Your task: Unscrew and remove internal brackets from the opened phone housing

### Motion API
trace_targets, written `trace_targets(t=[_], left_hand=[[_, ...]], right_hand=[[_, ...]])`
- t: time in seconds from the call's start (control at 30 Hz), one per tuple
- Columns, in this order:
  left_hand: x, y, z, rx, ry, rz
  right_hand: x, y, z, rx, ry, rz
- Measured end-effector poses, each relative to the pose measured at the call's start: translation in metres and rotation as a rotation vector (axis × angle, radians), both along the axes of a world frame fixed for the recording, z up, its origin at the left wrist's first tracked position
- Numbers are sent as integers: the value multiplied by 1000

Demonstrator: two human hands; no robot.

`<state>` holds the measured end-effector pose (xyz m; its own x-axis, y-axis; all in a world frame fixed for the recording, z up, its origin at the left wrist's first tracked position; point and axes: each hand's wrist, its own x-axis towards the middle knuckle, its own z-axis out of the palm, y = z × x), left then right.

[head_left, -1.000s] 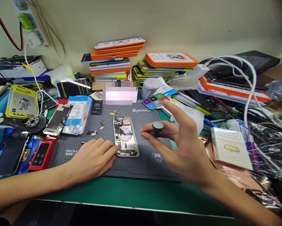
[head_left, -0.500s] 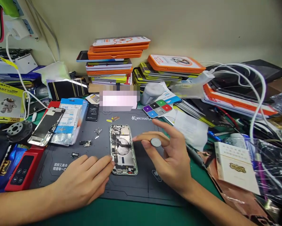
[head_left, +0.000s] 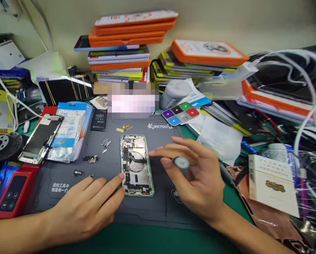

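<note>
Your right hand (head_left: 200, 180), pinching the round-capped tool (head_left: 181, 163), dropped nearer the opened phone (head_left: 136, 165); your left hand (head_left: 86, 208), spread, steadied it.

Bright, even overhead light, soft shadows
Right hand (head_left: 197, 176) motion-blurred; glare on white cables (head_left: 305, 91); edges stretched, corners darkened

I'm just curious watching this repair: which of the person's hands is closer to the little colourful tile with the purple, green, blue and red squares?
The right hand. It hovers just in front of the colourful tile, holding a small round tool. The left hand rests much further off, touching the opened phone.
</note>
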<state>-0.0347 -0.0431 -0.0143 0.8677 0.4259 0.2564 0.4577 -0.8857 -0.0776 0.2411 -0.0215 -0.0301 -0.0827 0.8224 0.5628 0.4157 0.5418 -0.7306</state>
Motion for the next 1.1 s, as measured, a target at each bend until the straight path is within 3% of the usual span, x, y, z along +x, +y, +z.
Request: trace_targets(t=[0.23, 0.47, 0.6, 0.8, 0.93, 1.1], left_hand=[[-2, 0, 3, 31, 73, -36], [-1, -1, 5, 18, 61, -11], [0, -1, 4, -33, 29, -6], [1, -1, 3, -55, -1, -10], [-1, -2, 4, -63, 7, -11], [-2, -4, 4, -48, 41, 0]], right_hand=[[8, 4, 0, 14, -101, -172], [9, 7, 7, 59, -232, -227], [10, 4, 7, 34, -234, -221], [12, 4, -1, -6, -57, -189], [10, 7, 3, 45, -21, -160], [11, 7, 6, -23, 17, -144]])
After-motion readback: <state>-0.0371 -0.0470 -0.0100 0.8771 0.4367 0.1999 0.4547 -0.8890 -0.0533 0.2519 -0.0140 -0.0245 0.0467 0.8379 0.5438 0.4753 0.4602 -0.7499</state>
